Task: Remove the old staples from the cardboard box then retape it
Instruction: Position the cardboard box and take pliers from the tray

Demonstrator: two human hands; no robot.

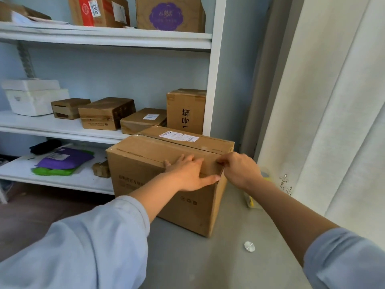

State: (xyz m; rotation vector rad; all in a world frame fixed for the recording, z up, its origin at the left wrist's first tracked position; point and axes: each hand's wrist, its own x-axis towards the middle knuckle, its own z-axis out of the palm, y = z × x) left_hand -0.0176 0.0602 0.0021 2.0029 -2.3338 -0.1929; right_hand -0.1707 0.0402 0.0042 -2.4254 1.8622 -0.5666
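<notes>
Our cardboard box sits mid-bench. Our left hand presses flat on top; our right hand, at 3 o'clock, pinches something at its edge. If we yank, cardboard may rip.

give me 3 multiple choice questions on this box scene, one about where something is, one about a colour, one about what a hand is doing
1. Where does the big box stand?
A. top shelf
B. grey counter
C. floor

2. What colour is the flat bag on the lowest shelf?
A. purple
B. red
C. yellow

3. What is the left hand doing?
A. hanging idle
B. gripping scissors
C. pressing flat on the box

Answers:
1 B, the box sits on the counter before the shelves.
2 A, purple, lying over something green.
3 C, its fingers lie straight on the box top while the right hand pinches something at the edge.
</notes>
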